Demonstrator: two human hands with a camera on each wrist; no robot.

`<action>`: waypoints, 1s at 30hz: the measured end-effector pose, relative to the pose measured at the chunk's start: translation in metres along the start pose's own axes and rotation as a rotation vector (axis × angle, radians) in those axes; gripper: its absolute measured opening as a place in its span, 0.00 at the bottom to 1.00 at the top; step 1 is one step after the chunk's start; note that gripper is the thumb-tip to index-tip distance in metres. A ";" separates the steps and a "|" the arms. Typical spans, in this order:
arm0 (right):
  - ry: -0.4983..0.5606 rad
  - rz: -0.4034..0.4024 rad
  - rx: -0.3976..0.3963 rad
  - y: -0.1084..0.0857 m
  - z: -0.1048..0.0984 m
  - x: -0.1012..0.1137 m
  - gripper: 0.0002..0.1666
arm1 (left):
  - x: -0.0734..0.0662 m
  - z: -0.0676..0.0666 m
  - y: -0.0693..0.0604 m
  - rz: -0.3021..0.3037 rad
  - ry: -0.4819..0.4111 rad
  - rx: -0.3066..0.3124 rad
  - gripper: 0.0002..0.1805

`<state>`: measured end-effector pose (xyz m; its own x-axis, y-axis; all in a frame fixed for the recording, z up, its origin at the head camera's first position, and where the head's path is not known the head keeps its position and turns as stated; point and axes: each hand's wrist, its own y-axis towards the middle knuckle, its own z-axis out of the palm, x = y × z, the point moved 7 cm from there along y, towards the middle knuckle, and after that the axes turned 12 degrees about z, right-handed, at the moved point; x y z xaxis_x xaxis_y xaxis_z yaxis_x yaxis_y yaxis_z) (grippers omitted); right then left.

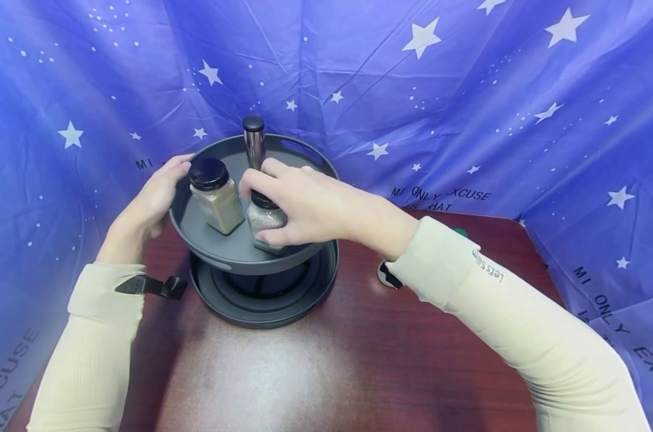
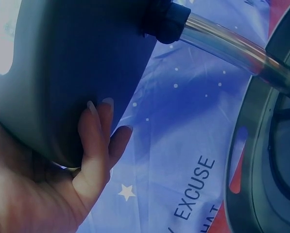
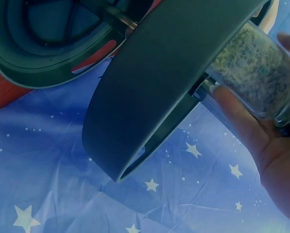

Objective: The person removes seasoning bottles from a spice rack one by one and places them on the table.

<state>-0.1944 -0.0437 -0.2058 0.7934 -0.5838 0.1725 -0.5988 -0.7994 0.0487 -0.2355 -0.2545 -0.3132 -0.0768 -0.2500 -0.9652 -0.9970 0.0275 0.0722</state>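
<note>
A dark grey two-tier tray stands on the table, with its upper tier above its lower tier. My left hand holds the upper tier's left rim; in the left wrist view its fingers curl beneath the tier. With its fingers round the sides, my right hand grips a glass jar with a black lid at the upper tier's front right. Speckled contents fill this jar in the right wrist view. Left of it stands a second black-lidded jar, filled with something tan.
A post with a black cap rises behind the jars. On the reddish-brown table, a black-and-white object and a green one are partly hidden by the right sleeve. A blue starry curtain surrounds the table.
</note>
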 end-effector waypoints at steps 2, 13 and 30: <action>0.002 0.011 -0.020 0.000 0.000 0.000 0.27 | 0.000 0.000 0.000 0.001 -0.002 0.001 0.27; 0.028 0.028 -0.104 -0.001 0.001 0.000 0.21 | 0.001 -0.001 0.001 0.000 -0.005 -0.002 0.26; 0.132 -0.003 -0.204 -0.019 -0.003 -0.012 0.19 | -0.001 -0.001 0.000 0.017 0.002 -0.015 0.26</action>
<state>-0.1934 -0.0209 -0.2057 0.7821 -0.5469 0.2988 -0.6167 -0.7482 0.2447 -0.2359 -0.2555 -0.3117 -0.0940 -0.2517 -0.9632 -0.9955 0.0169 0.0928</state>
